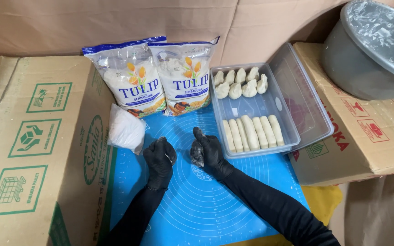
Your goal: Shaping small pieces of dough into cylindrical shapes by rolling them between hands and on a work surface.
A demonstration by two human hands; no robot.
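My left hand [160, 157] and my right hand [207, 149] wear black gloves dusted with flour and rest on a blue silicone baking mat [192, 200]. Both are loosely curled, a short gap apart. Whether either holds a bit of dough I cannot tell. Right of my right hand stands a clear plastic container [251, 109]. It holds a row of long dough rolls [251, 132] at the front and several folded dumplings [241, 83] at the back.
Two bags of flour [160, 77] lean against the back wall. A small clear bag of white powder [126, 130] lies left of my hands. Cardboard boxes [37, 146] flank the mat, and a grey pot [370, 50] sits on the right box. The container's lid [304, 98] leans open.
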